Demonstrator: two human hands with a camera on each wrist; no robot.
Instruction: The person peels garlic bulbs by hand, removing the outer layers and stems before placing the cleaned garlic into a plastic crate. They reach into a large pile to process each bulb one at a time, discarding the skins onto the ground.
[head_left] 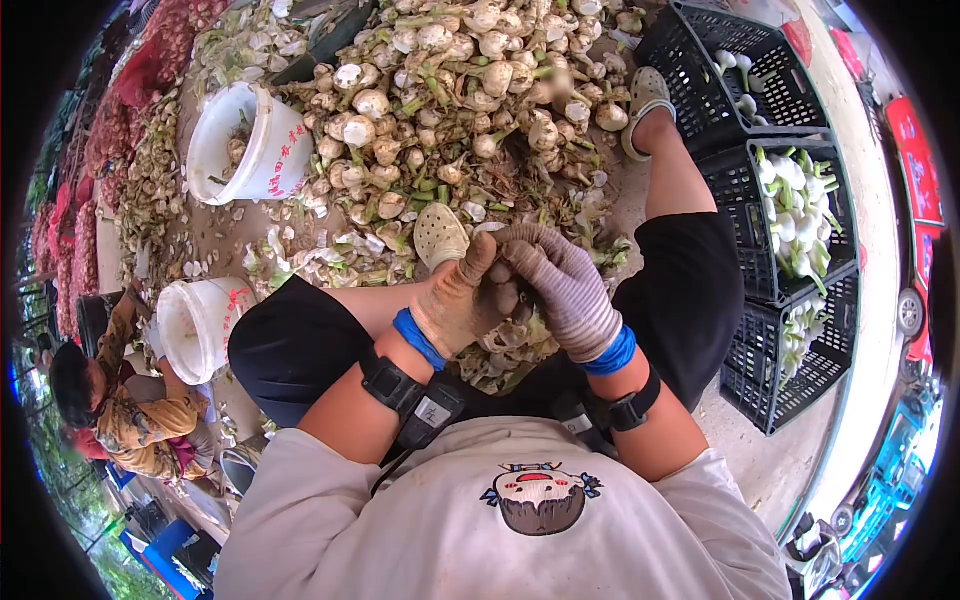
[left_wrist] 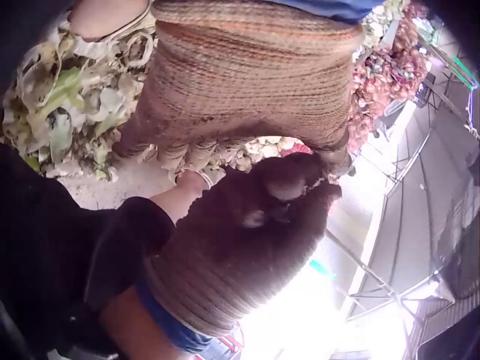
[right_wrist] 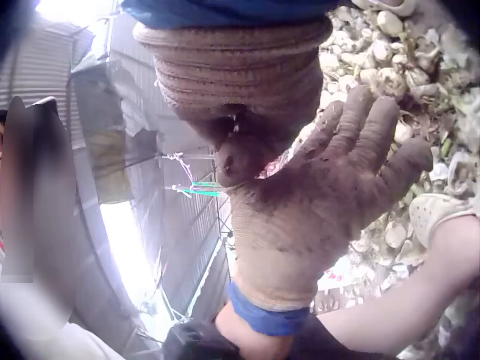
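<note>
Both hands wear dirty knit work gloves with blue bands at the wrists, raised together over my lap. My left hand [head_left: 462, 300] has its palm turned up; in the right wrist view its fingers [right_wrist: 367, 127] are straight and spread, with nothing in the palm. My right hand [head_left: 570, 285] reaches across with curled fingers and pinches the left glove [left_wrist: 247, 82] at the thumb. Pale fingertips [left_wrist: 285, 180] show on the right hand in the left wrist view. A large heap of garlic bulbs [head_left: 490, 75] with cut stems lies on the ground beyond the hands.
Two white buckets [head_left: 275, 150] stand at the left. Stacked black crates [head_left: 710, 220] at the right hold white trimmed garlic [head_left: 800, 215]. Dry husks [head_left: 505, 355] lie between my legs. Another person [head_left: 150, 410] sits at the far left, near red mesh sacks [head_left: 120, 130].
</note>
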